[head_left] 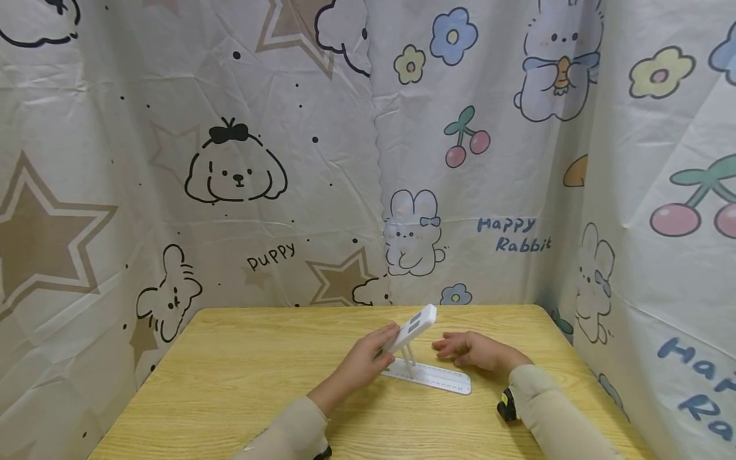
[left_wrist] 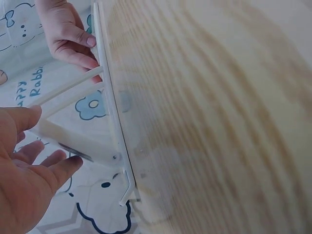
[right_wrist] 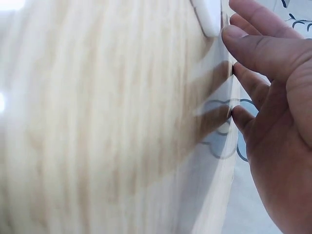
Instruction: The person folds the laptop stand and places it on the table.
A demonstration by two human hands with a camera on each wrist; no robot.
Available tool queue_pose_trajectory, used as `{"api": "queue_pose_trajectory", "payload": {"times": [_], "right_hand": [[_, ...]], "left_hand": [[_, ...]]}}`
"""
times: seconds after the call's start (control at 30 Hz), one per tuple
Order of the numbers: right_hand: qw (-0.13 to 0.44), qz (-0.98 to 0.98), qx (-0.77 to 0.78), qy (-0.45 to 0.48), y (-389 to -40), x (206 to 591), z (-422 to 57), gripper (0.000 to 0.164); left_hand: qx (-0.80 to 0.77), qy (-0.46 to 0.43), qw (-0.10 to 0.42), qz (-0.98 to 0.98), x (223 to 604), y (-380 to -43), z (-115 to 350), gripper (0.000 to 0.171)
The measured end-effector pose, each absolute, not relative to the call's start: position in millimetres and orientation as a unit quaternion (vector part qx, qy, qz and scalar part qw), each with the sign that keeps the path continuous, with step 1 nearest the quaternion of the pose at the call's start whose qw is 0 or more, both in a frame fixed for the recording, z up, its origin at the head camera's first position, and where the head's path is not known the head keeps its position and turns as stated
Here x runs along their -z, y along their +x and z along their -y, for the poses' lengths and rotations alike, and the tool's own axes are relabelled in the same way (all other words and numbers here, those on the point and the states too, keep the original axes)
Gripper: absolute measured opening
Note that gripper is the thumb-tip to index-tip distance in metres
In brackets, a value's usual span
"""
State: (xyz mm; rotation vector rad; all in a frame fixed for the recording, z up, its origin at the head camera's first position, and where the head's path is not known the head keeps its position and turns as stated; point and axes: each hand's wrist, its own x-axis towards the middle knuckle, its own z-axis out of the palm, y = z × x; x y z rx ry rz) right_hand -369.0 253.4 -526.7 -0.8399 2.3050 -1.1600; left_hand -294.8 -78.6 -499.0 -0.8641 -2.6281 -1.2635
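A white folding stand (head_left: 422, 321) stands on the wooden table, with its flat panel tilted up to the right. Two thin struts (head_left: 409, 355) prop the panel above a long base plate (head_left: 445, 379) with ruler-like marks. My left hand (head_left: 365, 358) holds the panel from its left side. In the left wrist view, thumb and fingers lie on either side of the panel (left_wrist: 80, 139). Behind the base plate's right part is my right hand (head_left: 477, 350), fingers loosely bent and holding nothing. The right wrist view has its fingertips at the tabletop, close to a white end of the stand (right_wrist: 210, 19).
The light wooden table (head_left: 247, 383) has rounded far corners. Behind it and at both sides hangs a pale curtain (head_left: 345, 160) printed with puppies, rabbits, stars and flowers. A black device with a yellow patch (head_left: 506, 405) sits at my right wrist.
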Motion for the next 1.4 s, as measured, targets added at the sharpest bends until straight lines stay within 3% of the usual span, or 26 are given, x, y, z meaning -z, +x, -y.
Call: {"api": "queue_pose_trajectory", "payload": {"times": [0.5, 0.97, 1.4], "right_hand": [[0.179, -0.846, 0.343, -0.366, -362.9, 526.9, -249.7, 0.034], [0.184, -0.84, 0.341, -0.381, -355.5, 527.5, -244.7, 0.031], [0.178, -0.842, 0.327, -0.391, -342.0, 528.2, -237.4, 0.037]], "left_hand": [[0.392, -0.28, 0.054, 0.875, 503.2, -300.1, 75.9, 0.061], [0.362, -0.316, 0.067, 0.875, 502.3, -305.6, 80.8, 0.063], [0.371, -0.329, 0.039, 0.868, 503.3, -310.6, 91.6, 0.064]]}}
